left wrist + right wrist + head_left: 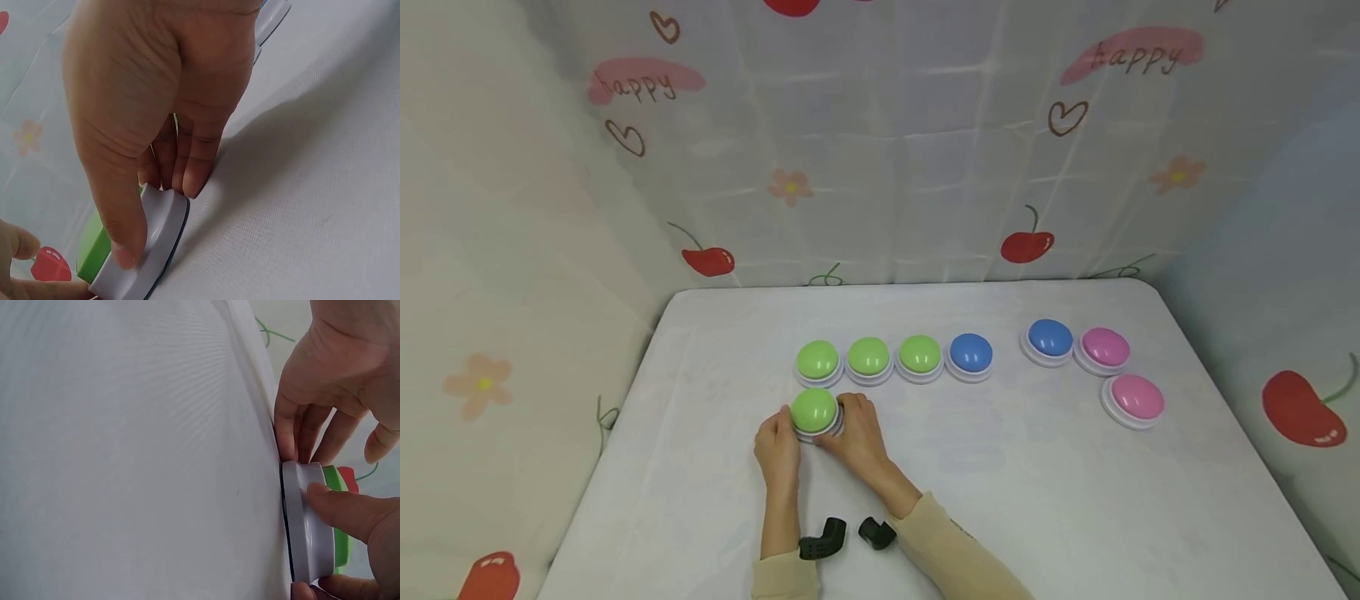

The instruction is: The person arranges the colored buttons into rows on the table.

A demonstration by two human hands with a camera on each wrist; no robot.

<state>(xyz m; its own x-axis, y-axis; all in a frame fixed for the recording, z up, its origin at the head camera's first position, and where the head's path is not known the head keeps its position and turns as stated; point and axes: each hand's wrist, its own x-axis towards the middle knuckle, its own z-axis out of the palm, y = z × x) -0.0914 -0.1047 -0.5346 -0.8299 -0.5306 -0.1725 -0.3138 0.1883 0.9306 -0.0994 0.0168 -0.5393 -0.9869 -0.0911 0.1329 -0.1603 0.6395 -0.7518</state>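
L hand (pixel 777 454) & R hand (pixel 859 433): fingers pinching green button (pixel 814 410) base, on table (pixel 1075 500).

green row (pixel 868 358) just behind, near side bare

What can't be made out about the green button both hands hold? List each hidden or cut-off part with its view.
- Head view: the near rim of the green button is covered by the left hand and right hand.
- Left wrist view: the green dome is mostly behind the thumb and cut by the lower edge.
- Right wrist view: the dome is edge-on, hidden by the white base and fingers.
- Underside: hidden against the table everywhere.
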